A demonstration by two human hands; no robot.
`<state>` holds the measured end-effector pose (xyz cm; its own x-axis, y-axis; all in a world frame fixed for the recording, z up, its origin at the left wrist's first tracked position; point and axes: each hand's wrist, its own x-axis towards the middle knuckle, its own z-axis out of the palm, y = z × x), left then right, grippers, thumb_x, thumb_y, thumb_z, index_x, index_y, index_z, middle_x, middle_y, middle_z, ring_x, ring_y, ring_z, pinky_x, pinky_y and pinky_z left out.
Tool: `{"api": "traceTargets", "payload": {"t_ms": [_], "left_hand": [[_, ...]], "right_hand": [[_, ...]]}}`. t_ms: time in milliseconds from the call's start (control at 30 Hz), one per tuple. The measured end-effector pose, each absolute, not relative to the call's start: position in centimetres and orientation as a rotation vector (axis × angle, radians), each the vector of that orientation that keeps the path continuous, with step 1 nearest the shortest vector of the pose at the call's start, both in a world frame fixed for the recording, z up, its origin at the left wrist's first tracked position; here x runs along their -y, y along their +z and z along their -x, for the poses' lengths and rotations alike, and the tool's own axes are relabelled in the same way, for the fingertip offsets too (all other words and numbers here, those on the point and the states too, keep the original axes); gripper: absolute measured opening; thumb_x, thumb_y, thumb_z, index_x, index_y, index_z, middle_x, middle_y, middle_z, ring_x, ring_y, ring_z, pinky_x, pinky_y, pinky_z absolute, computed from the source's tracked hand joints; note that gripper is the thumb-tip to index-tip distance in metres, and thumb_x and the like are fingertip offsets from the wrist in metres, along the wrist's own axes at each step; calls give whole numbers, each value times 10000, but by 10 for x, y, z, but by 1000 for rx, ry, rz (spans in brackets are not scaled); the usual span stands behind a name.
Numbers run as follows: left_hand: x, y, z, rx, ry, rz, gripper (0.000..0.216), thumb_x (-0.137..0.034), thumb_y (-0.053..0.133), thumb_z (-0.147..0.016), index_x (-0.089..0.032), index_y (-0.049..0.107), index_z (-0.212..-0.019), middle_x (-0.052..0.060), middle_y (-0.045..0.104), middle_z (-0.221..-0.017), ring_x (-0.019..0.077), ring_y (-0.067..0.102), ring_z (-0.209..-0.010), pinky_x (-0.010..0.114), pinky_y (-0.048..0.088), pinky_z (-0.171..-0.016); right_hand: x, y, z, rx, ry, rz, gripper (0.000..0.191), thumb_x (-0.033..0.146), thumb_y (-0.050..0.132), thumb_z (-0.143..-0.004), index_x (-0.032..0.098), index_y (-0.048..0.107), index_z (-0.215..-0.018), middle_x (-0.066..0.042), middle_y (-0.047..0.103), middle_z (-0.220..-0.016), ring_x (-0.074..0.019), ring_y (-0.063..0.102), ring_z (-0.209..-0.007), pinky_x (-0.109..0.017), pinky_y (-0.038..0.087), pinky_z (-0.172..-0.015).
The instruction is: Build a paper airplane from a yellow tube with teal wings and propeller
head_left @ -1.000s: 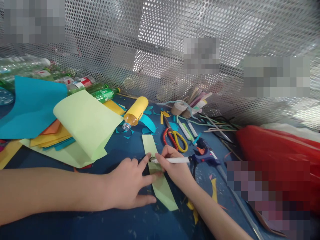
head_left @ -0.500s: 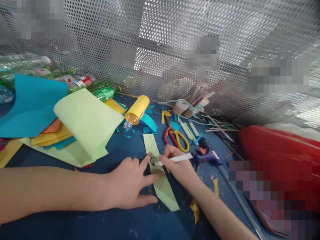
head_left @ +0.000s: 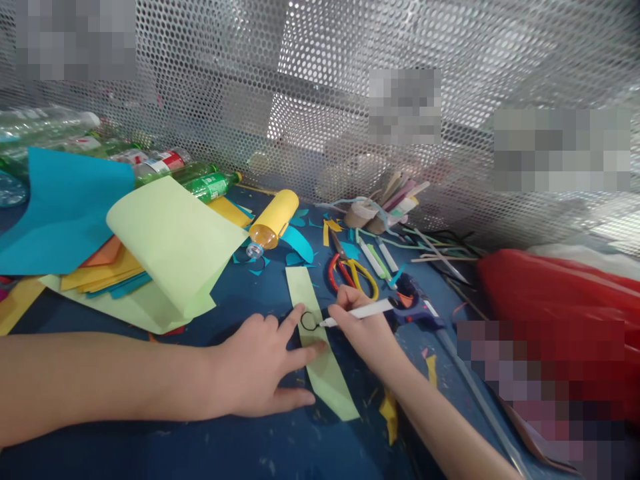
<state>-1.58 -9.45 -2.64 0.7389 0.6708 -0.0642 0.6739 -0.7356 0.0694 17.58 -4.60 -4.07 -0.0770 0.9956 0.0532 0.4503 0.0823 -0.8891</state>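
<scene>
A strip of pale green paper (head_left: 333, 383) lies on the blue table (head_left: 200, 447). My left hand (head_left: 263, 367) rests with fingers spread, two fingertips pressing on the strip. Between the fingers of my right hand (head_left: 363, 330) is a white marker (head_left: 367, 309), its tip at the right edge of a black circle (head_left: 309, 312) drawn on the strip. The circle's outline looks nearly or fully closed; I cannot tell which. Scissors with red and yellow handles (head_left: 363, 280) lie just beyond my right hand, and a dark blue glue gun (head_left: 417, 307) is to its right.
Blue paper (head_left: 75, 207) and a curled green sheet (head_left: 175, 247) are piled at left, with plastic bottles (head_left: 210, 187) behind. A bottle wrapped in yellow paper (head_left: 275, 217) lies mid-table. More markers (head_left: 373, 260), red plastic (head_left: 545, 300) and a perforated metal panel (head_left: 210, 87) surround the area.
My right hand has moved slightly right with the marker, whose tip went from inside the circle to its right edge. More of the circle's outline shows. My left hand stays in place.
</scene>
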Motion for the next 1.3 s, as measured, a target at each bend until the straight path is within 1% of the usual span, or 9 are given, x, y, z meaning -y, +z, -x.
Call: {"api": "traceTargets", "payload": {"t_ms": [133,233,467,633,867,967,1100,1200,1300], "left_hand": [[94,-28,16,-1095,-40,-2837,616,-657,286,-861,-358,338,-1397,183,259,-1480,310,601,-876,409,423,-678],[95,-27,16,-1099,-46,-2845,607,-655,283,-862,-363,350,-1390,182,292,-1467,312,602,-869,403,425,-665],[95,-26,16,-1097,-35,-2842,608,-656,312,-856,-366,353,-1389,158,299,-1471,285,601,-850,396,429,-668],[95,-27,17,-1097,-35,-2842,606,-658,279,-861,-367,356,-1388,170,281,-1475,295,599,-855,386,413,-656],[95,-27,15,-1108,-45,-2859,599,-654,285,-860,-370,367,-1382,176,318,-1457,306,605,-847,394,414,-648],[95,-26,15,-1105,-38,-2867,597,-651,267,-864,-367,369,-1380,183,330,-1449,313,609,-836,403,424,-635],[94,-24,19,-1052,-5,-2877,573,-639,245,-873,-363,414,-1347,186,349,-1437,316,615,-824,407,432,-625],[93,-23,23,-995,45,-2881,574,-645,216,-873,-353,474,-1294,192,296,-1461,320,616,-831,413,432,-628],[93,-24,25,-986,102,-2852,614,-682,213,-852,-341,505,-1270,189,180,-1503,297,615,-818,402,429,-631]], "right_hand": [[47,-43,-176,1592,930,1471,241,213,504,-658,230,292,-545,89,292,-448,-86,260,-433,-230,210,-421],[47,-44,-175,1565,952,1445,256,211,512,-679,233,287,-559,93,292,-444,-86,266,-426,-228,206,-414],[47,-48,-174,1524,935,1435,290,236,531,-722,237,281,-574,97,307,-422,-88,274,-408,-232,200,-408],[47,-48,-172,1530,944,1421,297,267,542,-746,240,294,-583,97,342,-407,-86,292,-385,-235,212,-400],[49,-47,-171,1545,916,1439,313,288,561,-756,237,311,-575,95,352,-400,-86,305,-377,-235,234,-400],[49,-48,-172,1448,1000,1392,315,299,582,-761,233,333,-580,96,355,-395,-85,316,-379,-230,240,-405],[47,-45,-172,1135,1145,1266,328,352,602,-787,225,363,-601,100,344,-398,-80,306,-387,-220,241,-412],[45,-42,-173,1021,1164,1226,327,458,569,-815,221,430,-637,98,335,-396,-82,282,-375,-224,266,-409],[46,-43,-175,1068,1155,1222,310,463,606,-796,222,455,-673,117,282,-388,-78,246,-368,-227,283,-428]]}}
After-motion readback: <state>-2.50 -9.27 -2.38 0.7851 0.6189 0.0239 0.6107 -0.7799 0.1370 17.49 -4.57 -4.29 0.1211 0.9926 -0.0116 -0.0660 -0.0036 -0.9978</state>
